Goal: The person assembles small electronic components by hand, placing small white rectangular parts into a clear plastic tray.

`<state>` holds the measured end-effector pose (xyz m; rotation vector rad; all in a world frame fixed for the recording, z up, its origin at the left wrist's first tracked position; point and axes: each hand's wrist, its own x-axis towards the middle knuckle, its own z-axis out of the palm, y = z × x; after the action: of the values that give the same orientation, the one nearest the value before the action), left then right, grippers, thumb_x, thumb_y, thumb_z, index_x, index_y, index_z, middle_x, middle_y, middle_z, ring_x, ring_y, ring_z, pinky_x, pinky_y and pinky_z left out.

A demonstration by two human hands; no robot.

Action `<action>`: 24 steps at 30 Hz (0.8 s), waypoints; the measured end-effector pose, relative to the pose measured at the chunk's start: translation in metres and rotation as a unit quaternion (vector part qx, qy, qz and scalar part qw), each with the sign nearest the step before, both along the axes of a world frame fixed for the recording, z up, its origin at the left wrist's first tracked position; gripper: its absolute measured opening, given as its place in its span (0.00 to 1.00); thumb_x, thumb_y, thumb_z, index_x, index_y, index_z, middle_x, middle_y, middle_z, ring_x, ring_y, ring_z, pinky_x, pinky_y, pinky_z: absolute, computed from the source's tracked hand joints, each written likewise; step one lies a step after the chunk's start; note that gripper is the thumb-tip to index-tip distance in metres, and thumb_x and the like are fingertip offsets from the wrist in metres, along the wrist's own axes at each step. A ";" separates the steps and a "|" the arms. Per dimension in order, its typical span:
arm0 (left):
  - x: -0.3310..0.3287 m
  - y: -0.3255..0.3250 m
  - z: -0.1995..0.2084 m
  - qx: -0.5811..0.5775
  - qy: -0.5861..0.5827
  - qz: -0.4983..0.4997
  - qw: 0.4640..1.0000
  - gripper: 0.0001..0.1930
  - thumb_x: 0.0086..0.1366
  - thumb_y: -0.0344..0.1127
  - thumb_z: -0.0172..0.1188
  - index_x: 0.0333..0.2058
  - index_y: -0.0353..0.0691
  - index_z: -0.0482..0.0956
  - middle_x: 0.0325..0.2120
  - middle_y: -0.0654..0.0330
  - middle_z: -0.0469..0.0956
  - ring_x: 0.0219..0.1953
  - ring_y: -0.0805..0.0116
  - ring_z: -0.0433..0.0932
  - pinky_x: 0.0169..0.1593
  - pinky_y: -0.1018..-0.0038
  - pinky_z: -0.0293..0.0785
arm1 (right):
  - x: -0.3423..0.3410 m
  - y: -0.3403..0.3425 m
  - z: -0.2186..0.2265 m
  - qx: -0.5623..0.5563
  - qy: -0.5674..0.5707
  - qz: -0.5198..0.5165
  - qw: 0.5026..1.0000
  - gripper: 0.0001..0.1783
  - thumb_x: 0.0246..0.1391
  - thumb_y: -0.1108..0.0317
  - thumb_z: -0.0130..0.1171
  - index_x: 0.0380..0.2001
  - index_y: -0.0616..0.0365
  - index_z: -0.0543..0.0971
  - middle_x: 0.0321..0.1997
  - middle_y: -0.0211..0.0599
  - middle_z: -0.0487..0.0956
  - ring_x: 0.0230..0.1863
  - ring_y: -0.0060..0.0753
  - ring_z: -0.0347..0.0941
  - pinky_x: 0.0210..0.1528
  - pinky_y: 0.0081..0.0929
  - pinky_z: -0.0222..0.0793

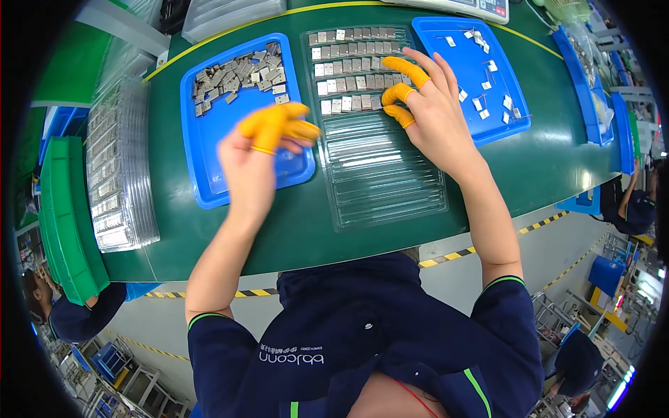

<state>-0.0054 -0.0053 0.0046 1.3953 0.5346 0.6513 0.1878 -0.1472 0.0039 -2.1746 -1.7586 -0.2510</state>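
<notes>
My left hand (261, 139), in yellow finger cots, hovers over the near part of the left blue tray (209, 164); motion smears its fingers, so whether it holds anything is unclear. Small silvery USB connector shells (240, 76) lie heaped at that tray's far end. To the right, a clear ribbed plastic tray (387, 171) carries similar shells in several rows across its far half. My right hand (439, 111), also in yellow finger cots, has its thumb and a bent finger closed together at the right end of the nearest filled row (352, 104), on the last shell there. Another finger reaches farther up.
A second blue tray (498, 87) at the right holds scattered small parts with thin wires. Stacked clear trays (122, 167) and a green bin (70, 209) line the left side. A white device (481, 7) stands at the back. Other people work nearby on both sides.
</notes>
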 end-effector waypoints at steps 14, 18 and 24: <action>-0.003 0.052 -0.005 0.184 0.245 0.077 0.949 0.11 0.52 0.24 0.59 0.36 0.38 0.80 0.34 0.58 0.79 0.36 0.67 0.77 0.40 0.77 0.71 | 0.050 -0.033 0.022 0.068 0.139 -0.142 0.978 0.11 0.40 0.68 0.63 0.31 0.57 0.80 0.37 0.39 0.77 0.42 0.41 0.69 0.47 0.34 0.64; 0.003 0.059 0.011 0.416 0.251 0.105 0.868 0.13 0.47 0.29 0.64 0.35 0.46 0.81 0.32 0.55 0.77 0.37 0.59 0.74 0.44 0.70 0.70 | 0.065 -0.059 0.010 -0.024 0.059 -0.232 0.971 0.13 0.39 0.69 0.64 0.32 0.60 0.80 0.33 0.42 0.77 0.40 0.41 0.70 0.42 0.32 0.67; 0.017 0.049 0.003 0.462 0.361 0.017 0.810 0.13 0.45 0.35 0.66 0.33 0.42 0.81 0.31 0.55 0.76 0.37 0.58 0.74 0.42 0.67 0.70 | 0.063 -0.055 0.007 -0.039 0.140 -0.248 0.958 0.13 0.40 0.70 0.64 0.33 0.60 0.80 0.36 0.43 0.77 0.40 0.40 0.71 0.44 0.32 0.67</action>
<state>0.0113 0.0438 0.0077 2.6103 0.8992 0.3758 0.2504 -0.2024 0.0106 -2.5342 -1.0714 0.0154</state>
